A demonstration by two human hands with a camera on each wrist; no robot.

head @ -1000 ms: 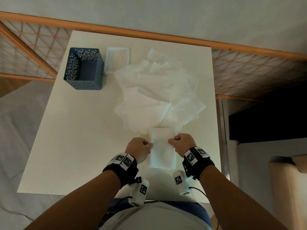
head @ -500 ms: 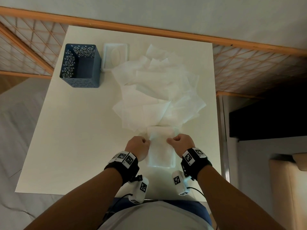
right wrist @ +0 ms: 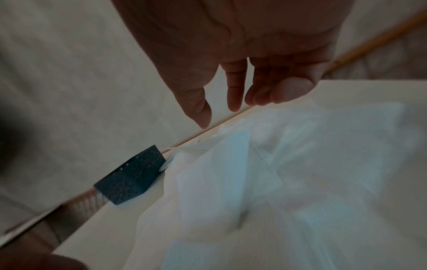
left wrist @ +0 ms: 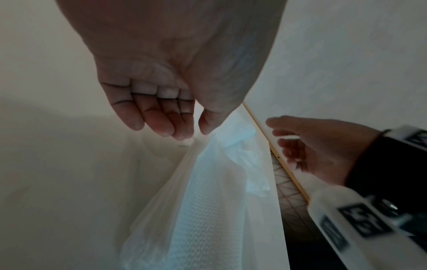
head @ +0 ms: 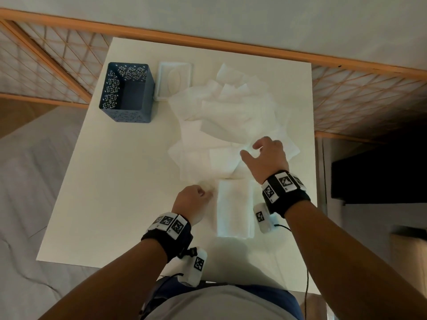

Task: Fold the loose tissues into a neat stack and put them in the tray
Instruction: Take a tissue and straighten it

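Observation:
A folded white tissue (head: 234, 209) lies flat near the table's front edge. Beyond it spreads a pile of loose tissues (head: 231, 121). My left hand (head: 203, 195) sits just left of the folded tissue's far corner; in the left wrist view its fingers (left wrist: 161, 126) hang loosely curled and hold nothing. My right hand (head: 251, 151) hovers over the near right part of the pile with thumb and fingers spread (right wrist: 233, 102), gripping nothing. A blue perforated container (head: 127, 93) and a shallow white tray (head: 174, 80) stand at the back left.
The white table (head: 115, 181) ends close on the right, by the pile. A wooden lattice rail (head: 231, 42) runs behind the far edge. The table's left half holds nothing in front of the blue container (right wrist: 131, 175).
Both hands let go of the folded tissue, which now lies flat. My right hand has moved forward over the loose pile; my left hand stays beside the folded tissue.

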